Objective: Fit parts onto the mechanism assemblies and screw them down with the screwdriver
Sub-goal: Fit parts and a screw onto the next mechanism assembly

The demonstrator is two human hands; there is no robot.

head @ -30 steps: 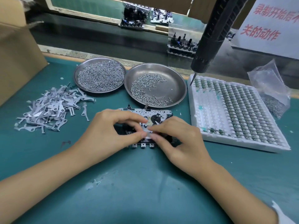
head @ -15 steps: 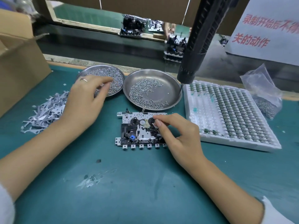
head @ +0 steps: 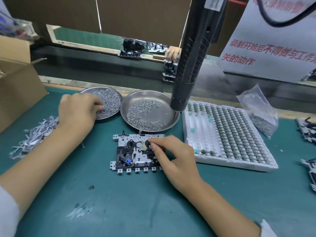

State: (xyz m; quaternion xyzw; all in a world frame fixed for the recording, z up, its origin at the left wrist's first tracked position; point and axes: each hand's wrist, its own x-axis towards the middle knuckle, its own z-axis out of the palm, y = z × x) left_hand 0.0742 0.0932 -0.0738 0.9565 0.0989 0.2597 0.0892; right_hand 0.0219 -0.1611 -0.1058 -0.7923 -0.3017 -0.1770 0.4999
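Mechanism assembly lies flat on the green worktop, just in front of the right screw dish. Right hand rests on its right half, thumb and forefinger pinched at a small part near the black hub. Left hand reaches into the left screw dish, fingers curled down into the screws; can't tell if it holds one. Screwdriver hangs untouched over the right dish's edge.
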